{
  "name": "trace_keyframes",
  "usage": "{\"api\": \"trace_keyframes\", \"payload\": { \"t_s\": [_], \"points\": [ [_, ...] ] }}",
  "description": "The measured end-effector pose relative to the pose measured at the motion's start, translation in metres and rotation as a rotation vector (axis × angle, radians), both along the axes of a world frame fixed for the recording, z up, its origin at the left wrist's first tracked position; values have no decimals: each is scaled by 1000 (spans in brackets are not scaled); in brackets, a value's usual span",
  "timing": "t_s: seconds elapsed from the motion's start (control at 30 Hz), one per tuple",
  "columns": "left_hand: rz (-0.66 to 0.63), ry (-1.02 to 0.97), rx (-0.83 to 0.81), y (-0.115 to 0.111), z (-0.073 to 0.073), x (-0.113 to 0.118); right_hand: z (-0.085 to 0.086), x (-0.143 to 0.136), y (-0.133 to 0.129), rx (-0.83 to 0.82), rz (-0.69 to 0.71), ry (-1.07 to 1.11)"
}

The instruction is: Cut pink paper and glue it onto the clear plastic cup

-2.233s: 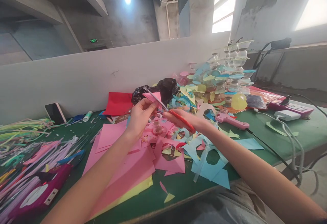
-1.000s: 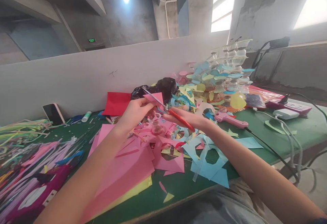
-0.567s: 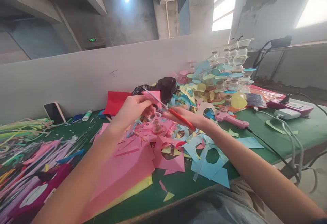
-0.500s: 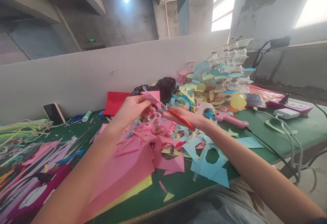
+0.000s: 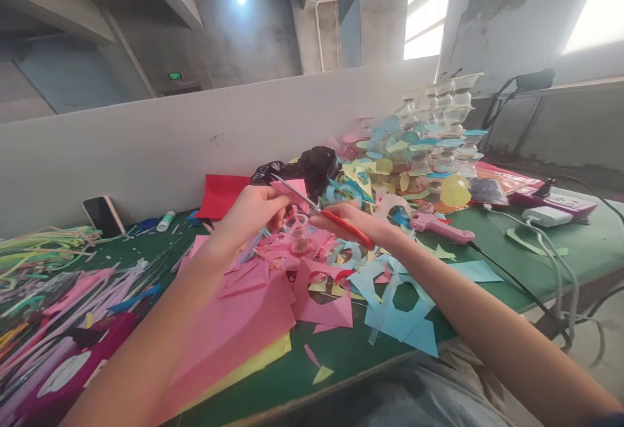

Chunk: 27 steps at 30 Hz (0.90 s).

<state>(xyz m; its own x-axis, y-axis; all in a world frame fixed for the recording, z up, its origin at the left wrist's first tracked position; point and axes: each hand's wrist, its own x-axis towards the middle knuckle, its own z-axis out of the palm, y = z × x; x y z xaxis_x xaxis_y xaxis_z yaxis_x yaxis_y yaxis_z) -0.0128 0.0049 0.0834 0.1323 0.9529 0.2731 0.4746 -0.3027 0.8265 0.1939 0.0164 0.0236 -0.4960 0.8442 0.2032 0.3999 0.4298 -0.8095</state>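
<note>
My left hand (image 5: 260, 209) pinches a small piece of pink paper (image 5: 296, 192) above the heap of scraps. In my right hand (image 5: 348, 217) is a pair of scissors (image 5: 345, 227) with red handles, its blades pointing up and left across the pink paper. Just below the hands, a clear plastic cup (image 5: 299, 241) sits among pink offcuts. Nearer to me lie large pink sheets (image 5: 234, 329) with a yellow sheet (image 5: 253, 370) beneath them. Blue paper (image 5: 404, 310) with cut-out holes lies to the right, by my right forearm.
Stacked clear cups (image 5: 451, 115) with coloured paper discs stand at the back right. A pink glue gun (image 5: 443, 227) with a cord lies on the green table (image 5: 526, 271). At left are a phone (image 5: 103, 216) and bundled pipe cleaners (image 5: 43, 248). A black plastic bag (image 5: 316, 167) sits behind my hands.
The scissor blades have shifted slightly against the pink paper, and the paper has turned and dropped a little. Both hands stay in nearly the same place.
</note>
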Motion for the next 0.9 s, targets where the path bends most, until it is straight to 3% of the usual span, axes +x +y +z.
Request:
{"api": "trace_keyframes", "payload": {
  "t_s": [0.17, 0.37, 0.53, 0.73, 0.9],
  "points": [
    [-21, 60, -30, 2, -4, -1, 2, 1, -2, 52, 150, -38],
    [7, 101, -44, 7, -11, -3, -3, -3, 2, -5, -6, -51],
    [10, 80, -19, 8, -13, -2, -8, -6, 6, -79, -48, -19],
    [37, 102, -29, 9, -13, -2, -10, -6, 5, -93, 18, 20],
    [52, 178, -60, 9, -13, -4, -9, -7, 2, -2, 79, 18]
  ]
}}
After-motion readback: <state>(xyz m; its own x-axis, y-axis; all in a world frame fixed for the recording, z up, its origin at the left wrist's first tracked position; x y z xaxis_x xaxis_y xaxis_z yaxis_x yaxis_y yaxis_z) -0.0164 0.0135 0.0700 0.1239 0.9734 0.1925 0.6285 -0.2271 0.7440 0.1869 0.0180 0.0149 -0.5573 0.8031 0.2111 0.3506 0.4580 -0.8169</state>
